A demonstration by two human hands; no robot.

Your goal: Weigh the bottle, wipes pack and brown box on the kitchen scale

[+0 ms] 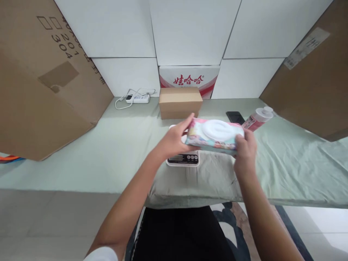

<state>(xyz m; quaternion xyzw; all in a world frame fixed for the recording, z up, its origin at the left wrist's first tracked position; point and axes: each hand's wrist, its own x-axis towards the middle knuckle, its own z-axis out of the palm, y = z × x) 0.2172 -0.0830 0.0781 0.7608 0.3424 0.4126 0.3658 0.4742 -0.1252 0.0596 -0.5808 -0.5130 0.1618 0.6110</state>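
A colourful pack of wet wipes [216, 132] with a white oval lid is held up between both hands. My left hand [176, 136] grips its left end, thumb on the upper edge and fingers beneath. At the other end, my right hand [246, 150] is closed around the pack with the thumb on its top face. Below and partly hidden by the pack and my left hand lies a white kitchen scale [183, 165] with a dark button panel. Just beyond the pack stands a small brown cardboard box [180, 103].
A bottle with a pink label [255, 119] and a black phone [235, 117] lie to the right. A white power strip with cable [138, 98] sits at the back left. Large cardboard boxes flank the green-clothed table [122, 152]; a white-and-red carton [189, 77] stands against the wall.
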